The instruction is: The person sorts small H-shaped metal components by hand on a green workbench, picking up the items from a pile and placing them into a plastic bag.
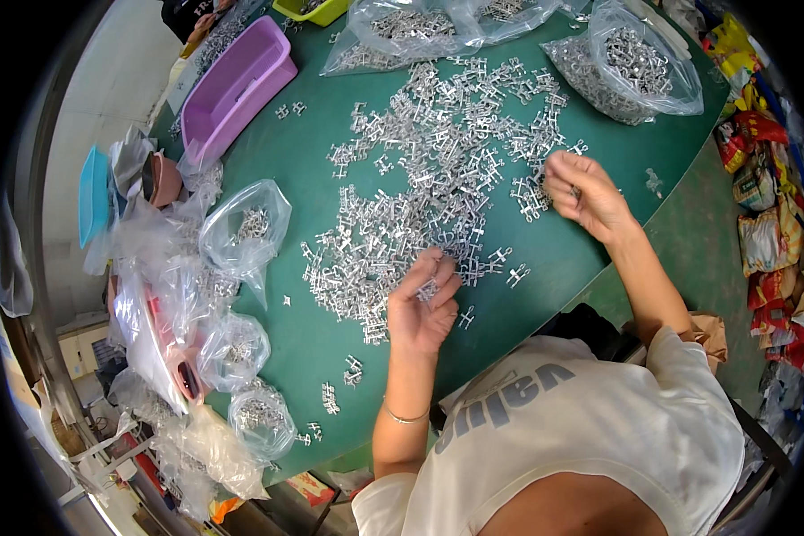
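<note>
Many small silvery metal clips [438, 152] lie in a loose heap over the middle of the green table. At the near edge of that heap is my left hand [424, 308], palm up, its fingers curled around a metal clip [427, 290] that shows partly between them. Further right, my right hand [585, 192] is closed at the heap's right fringe, beside a few loose clips [531, 196]. Its fingers are pinched together, and what sits in them is mostly hidden. A bracelet [406, 418] circles my left wrist.
Clear bags of clips stand at the back right [639, 62], the back [411, 36] and along the left edge [250, 223]. A purple bin [237, 85] sits at the far left, near a blue tray [94, 196]. Colourful packages [764, 223] line the floor at right.
</note>
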The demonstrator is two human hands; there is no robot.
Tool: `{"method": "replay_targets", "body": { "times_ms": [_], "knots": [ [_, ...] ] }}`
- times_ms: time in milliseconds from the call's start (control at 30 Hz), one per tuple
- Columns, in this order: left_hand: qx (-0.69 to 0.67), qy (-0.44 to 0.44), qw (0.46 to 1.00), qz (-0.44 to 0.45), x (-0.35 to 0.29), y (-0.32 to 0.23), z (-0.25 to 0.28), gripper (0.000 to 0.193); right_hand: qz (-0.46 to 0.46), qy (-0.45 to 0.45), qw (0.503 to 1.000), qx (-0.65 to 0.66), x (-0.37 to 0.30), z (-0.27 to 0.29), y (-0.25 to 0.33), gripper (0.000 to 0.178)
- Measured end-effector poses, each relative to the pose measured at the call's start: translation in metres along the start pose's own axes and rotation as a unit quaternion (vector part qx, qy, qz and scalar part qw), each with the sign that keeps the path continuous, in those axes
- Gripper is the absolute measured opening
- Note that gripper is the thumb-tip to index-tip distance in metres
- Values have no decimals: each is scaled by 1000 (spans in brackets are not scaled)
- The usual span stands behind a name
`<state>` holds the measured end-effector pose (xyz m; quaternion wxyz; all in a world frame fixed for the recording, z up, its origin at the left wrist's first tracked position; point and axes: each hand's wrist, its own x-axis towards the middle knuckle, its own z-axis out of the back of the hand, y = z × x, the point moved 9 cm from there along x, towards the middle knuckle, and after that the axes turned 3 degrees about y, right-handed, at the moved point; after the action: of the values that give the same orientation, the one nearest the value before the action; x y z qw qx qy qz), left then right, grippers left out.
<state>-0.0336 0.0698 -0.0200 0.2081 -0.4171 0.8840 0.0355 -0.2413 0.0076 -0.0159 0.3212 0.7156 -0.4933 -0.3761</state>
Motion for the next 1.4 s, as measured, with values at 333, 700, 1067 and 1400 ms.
{"method": "replay_targets", "body": {
  "times_ms": [333, 700, 1067, 1400],
  "knots": [
    [683, -77, 696, -207, 57, -72, -59, 25, 218, -126, 652, -715, 69, -25, 67, 28],
    [863, -81, 374, -330, 130, -114, -96, 27, 223, -51, 786, -575, 91, -20, 77, 14],
    [901, -99, 299, -297, 180, -111, -111, 35, -20, -26, 969, -245, 137, 23, 54, 25],
    [827, -96, 439, -337, 161, -135, -102, 25, 270, -8, 737, -619, 140, -26, 83, 17]
  ]
}}
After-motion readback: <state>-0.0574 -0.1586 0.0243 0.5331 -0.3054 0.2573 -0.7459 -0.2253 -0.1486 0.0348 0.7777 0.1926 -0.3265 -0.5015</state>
